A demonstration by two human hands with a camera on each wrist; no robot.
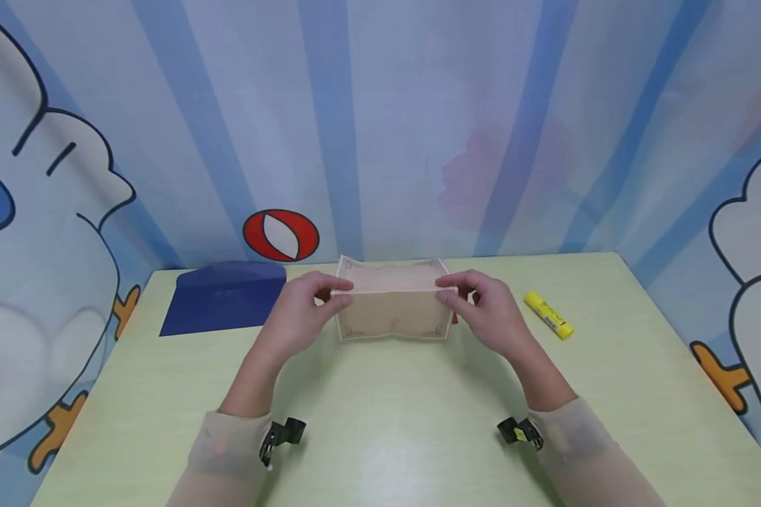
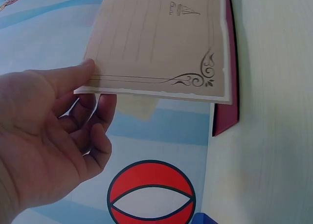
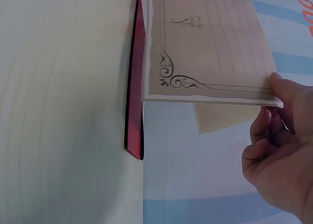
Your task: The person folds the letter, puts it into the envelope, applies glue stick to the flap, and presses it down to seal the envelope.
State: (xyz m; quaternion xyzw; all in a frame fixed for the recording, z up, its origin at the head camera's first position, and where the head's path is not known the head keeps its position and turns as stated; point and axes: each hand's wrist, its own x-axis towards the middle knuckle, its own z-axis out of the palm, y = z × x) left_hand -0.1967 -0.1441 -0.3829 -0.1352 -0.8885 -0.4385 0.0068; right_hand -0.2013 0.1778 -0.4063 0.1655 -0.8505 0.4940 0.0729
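Note:
A tan sheet of letter paper (image 1: pixel 393 313), lined and with scrollwork corners, is raised above the table and bent along a crosswise fold. My left hand (image 1: pixel 302 310) pinches the fold's left end between thumb and fingers. At the right end, my right hand (image 1: pixel 485 310) pinches it the same way. The left wrist view shows a small sailing boat printed on the letter paper (image 2: pixel 156 43). Beneath the paper lies a flat dark red item (image 3: pixel 134 121), perhaps an envelope; the paper hides most of it in the head view.
A dark blue envelope (image 1: pixel 225 303) lies at the table's back left, its flap side away from me. To the right of my right hand is a yellow glue stick (image 1: pixel 548 315). Behind the pale table (image 1: pixel 393 422) rises a printed blue striped backdrop (image 1: pixel 406 141).

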